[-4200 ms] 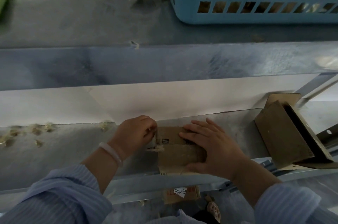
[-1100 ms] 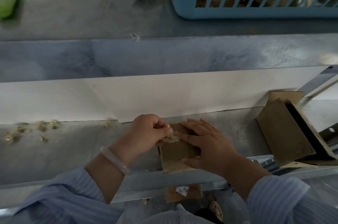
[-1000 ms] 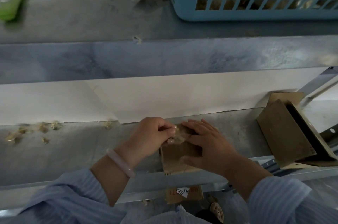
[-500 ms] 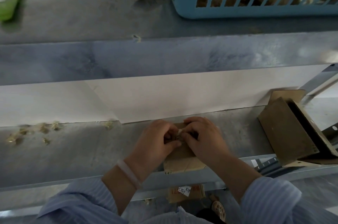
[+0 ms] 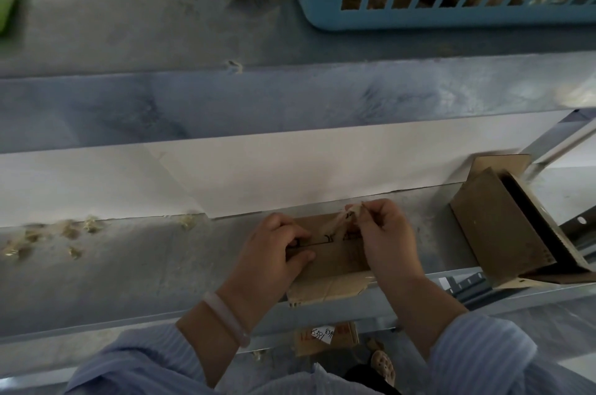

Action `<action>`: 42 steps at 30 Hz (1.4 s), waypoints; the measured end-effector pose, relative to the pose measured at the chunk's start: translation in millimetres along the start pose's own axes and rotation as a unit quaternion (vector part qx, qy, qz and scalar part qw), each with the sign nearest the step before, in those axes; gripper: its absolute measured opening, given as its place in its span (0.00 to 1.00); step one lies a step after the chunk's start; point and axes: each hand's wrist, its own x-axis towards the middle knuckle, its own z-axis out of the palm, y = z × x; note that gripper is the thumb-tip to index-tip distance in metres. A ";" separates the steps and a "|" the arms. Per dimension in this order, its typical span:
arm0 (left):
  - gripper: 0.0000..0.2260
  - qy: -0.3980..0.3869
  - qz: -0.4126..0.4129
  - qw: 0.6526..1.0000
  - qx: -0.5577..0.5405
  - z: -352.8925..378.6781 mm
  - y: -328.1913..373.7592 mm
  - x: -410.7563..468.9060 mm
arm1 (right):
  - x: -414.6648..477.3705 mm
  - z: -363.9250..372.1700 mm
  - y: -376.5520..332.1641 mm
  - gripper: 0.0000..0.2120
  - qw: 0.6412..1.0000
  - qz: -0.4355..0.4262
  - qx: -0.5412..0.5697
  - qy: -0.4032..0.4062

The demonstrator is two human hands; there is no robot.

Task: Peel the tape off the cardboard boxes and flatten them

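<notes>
Cardboard box [image 5: 332, 262] gripped by left hand [image 5: 277, 249] — tape [image 5: 335, 226] pinched between right fingers [image 5: 366, 217].

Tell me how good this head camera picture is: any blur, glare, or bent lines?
Head view: dim, bluish light throughout; the wide lens slightly bows the shelf edges; a pale glare patch on the metal at far right; the basket and the tape pinched by the right hand look soft; the left hand on the box is sharper.

The grey metal shelf [image 5: 129, 265] carries a small box [image 5: 329, 268], an open box [image 5: 496, 227] at right and, seemingly, tape scraps [image 5: 69, 231] at left.
</notes>
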 end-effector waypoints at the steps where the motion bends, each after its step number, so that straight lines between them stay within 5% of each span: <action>1: 0.12 -0.001 -0.002 1.000 0.004 -0.6 1.1 0.6 | -0.2 -1.0 -1.9 0.04 1.000 0.007 0.017 0.001; 6: 0.14 -0.014 -0.012 0.999 0.030 -0.9 5.4 5.2 | -7.7 -5.7 -10.1 0.12 0.995 -0.086 -0.002 -0.050; 11: 0.13 -0.007 -0.009 1.000 0.023 -0.5 3.1 6.0 | -11.2 -6.8 -8.4 0.16 0.916 -0.206 -0.313 -0.142; 17: 0.17 -0.016 0.028 0.999 0.040 -0.4 0.1 4.6 | -2.8 -5.2 -6.2 0.20 0.894 -0.213 -0.345 -0.191; 28: 0.21 -0.026 0.027 0.999 0.037 -0.3 -1.6 6.1 | -1.0 7.9 8.9 0.04 0.922 -0.254 -0.264 -0.123; 33: 0.21 -0.032 0.022 0.997 0.063 -0.6 -1.7 9.1 | 2.2 1.1 2.4 0.02 0.982 -0.098 -0.122 -0.111; 39: 0.21 -0.046 0.021 0.993 0.104 -1.5 0.1 9.2 | 14.5 -19.4 -0.5 0.03 0.992 0.056 0.106 -0.046; 42: 0.21 -0.050 0.020 0.992 0.117 -1.1 1.4 8.7 | 12.0 -28.7 2.5 0.04 0.999 -0.020 -0.023 -0.012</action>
